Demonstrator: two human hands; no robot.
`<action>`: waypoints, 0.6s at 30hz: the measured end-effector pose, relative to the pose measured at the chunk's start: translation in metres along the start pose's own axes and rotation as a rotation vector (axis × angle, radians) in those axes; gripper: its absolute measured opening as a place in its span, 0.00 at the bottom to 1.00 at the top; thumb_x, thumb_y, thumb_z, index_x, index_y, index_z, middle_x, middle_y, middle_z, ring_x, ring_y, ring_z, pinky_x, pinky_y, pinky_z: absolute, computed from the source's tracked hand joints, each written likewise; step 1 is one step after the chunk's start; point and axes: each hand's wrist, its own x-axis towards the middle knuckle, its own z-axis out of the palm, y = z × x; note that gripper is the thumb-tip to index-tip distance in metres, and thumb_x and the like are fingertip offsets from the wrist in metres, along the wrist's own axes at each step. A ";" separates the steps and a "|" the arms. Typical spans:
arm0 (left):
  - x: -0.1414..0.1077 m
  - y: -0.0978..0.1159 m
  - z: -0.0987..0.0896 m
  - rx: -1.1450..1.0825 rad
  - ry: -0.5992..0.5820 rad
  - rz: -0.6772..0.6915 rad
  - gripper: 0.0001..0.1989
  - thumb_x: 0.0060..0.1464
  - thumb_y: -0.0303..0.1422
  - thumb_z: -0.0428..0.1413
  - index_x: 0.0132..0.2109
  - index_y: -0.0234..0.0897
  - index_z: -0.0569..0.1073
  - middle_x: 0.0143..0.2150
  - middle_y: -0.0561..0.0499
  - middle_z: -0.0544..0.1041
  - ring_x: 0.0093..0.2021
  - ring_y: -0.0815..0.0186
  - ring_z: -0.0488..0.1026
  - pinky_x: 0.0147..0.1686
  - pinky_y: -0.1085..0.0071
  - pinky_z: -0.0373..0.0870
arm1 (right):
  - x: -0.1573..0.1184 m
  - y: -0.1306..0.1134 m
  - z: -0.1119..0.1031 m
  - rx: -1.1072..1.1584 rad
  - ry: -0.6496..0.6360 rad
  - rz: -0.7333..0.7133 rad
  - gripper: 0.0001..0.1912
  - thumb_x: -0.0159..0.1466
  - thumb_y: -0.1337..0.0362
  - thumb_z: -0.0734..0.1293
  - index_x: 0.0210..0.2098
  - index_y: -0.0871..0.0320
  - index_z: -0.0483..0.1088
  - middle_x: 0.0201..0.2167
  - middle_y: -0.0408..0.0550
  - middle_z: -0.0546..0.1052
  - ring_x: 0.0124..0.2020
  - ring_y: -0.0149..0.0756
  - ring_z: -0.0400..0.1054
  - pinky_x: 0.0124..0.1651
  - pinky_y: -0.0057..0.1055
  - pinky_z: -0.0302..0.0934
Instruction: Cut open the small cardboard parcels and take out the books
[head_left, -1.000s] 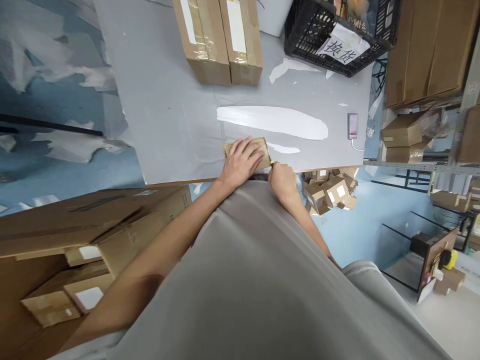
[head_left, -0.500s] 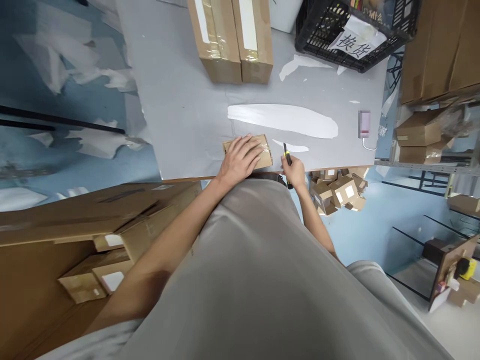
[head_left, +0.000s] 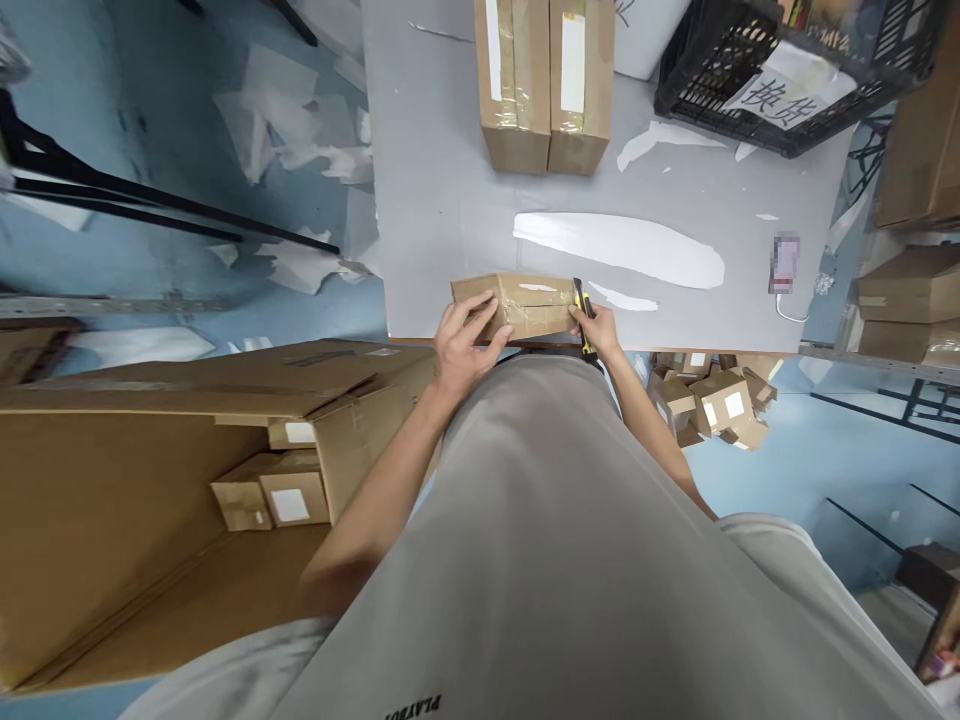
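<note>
A small taped cardboard box [head_left: 534,305] lies at the table's near edge, in front of my body. My left hand [head_left: 465,345] grips its left end, fingers over the top and side and thumb on the near face. In my right hand [head_left: 598,332] is a yellow and black utility knife [head_left: 583,315], held upright against the box's right end. My right fingertips touch or nearly touch that end of the box. Whether the blade is out I cannot tell.
Two taped cartons [head_left: 551,100] stand at the back of the table [head_left: 435,200], beside a black crate [head_left: 750,80]. White paper strips [head_left: 619,245] and a phone [head_left: 784,262] with a cable lie on it. A large open carton [head_left: 150,480] is at left; discarded boxes [head_left: 712,395] lie below right.
My left hand has slid from the box's top to its left end, and the box looks turned. My right hand has brought the knife up to the right end. The view has shifted left.
</note>
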 end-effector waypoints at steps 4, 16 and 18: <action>-0.005 0.000 0.014 -0.161 0.027 -0.150 0.32 0.71 0.59 0.61 0.68 0.43 0.83 0.69 0.38 0.81 0.69 0.48 0.80 0.68 0.45 0.82 | -0.025 -0.004 -0.022 -0.190 0.170 -0.106 0.12 0.75 0.55 0.73 0.38 0.55 0.75 0.25 0.40 0.79 0.27 0.37 0.78 0.36 0.27 0.69; 0.012 -0.016 0.065 -0.388 -0.165 -0.293 0.23 0.64 0.44 0.67 0.61 0.39 0.85 0.69 0.39 0.81 0.52 0.55 0.88 0.55 0.55 0.90 | -0.053 -0.027 -0.054 -0.749 0.233 -0.341 0.27 0.86 0.56 0.53 0.72 0.61 0.71 0.68 0.67 0.80 0.64 0.52 0.78 0.65 0.42 0.69; 0.012 -0.013 0.066 -0.373 -0.144 -0.299 0.21 0.63 0.42 0.67 0.59 0.40 0.85 0.68 0.40 0.82 0.53 0.55 0.87 0.54 0.55 0.89 | -0.059 -0.038 -0.048 -0.855 0.067 -0.389 0.27 0.87 0.57 0.51 0.74 0.58 0.69 0.66 0.62 0.82 0.62 0.51 0.80 0.62 0.40 0.70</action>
